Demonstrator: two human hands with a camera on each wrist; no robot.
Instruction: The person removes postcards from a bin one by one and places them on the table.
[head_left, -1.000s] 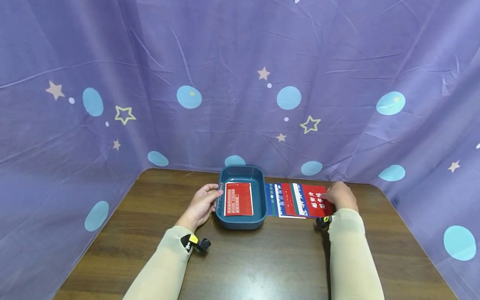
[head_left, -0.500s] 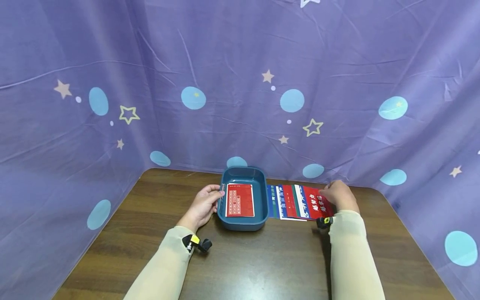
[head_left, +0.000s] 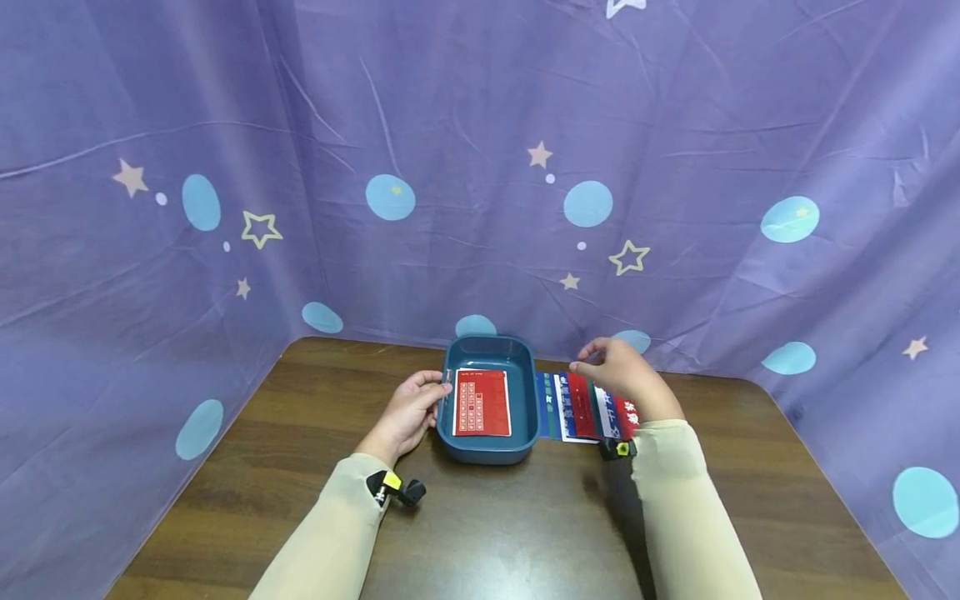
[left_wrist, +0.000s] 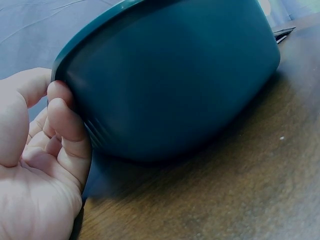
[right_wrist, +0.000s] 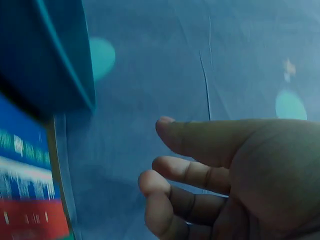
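Note:
My left hand point(head_left: 407, 412) pinches the left rim of a dark blue plastic tray point(head_left: 491, 456), thumb over the rim and fingers against its outer wall. In the left wrist view the hand point(left_wrist: 42, 150) grips the tray's edge. Inside the tray lies a red printed booklet point(head_left: 493, 404) with a white edge showing beneath it. Over the row of thin printed booklets point(head_left: 577, 408) to the tray's right hovers my right hand point(head_left: 630, 379). Its fingers are loosely bent with nothing between them, as the right wrist view shows. Red, blue, white and green covers overlap in that row; the hand and forearm hide its right end.
The brown wooden table point(head_left: 510, 533) extends towards me and to both sides. A purple curtain point(head_left: 480, 275) with stars and blue dots hangs right behind the tray and booklets. Wrist cameras point(head_left: 405, 490) are strapped to both forearms.
My right hand has left the right end of the booklet row and moved left, above its middle. The left hand stays on the tray rim.

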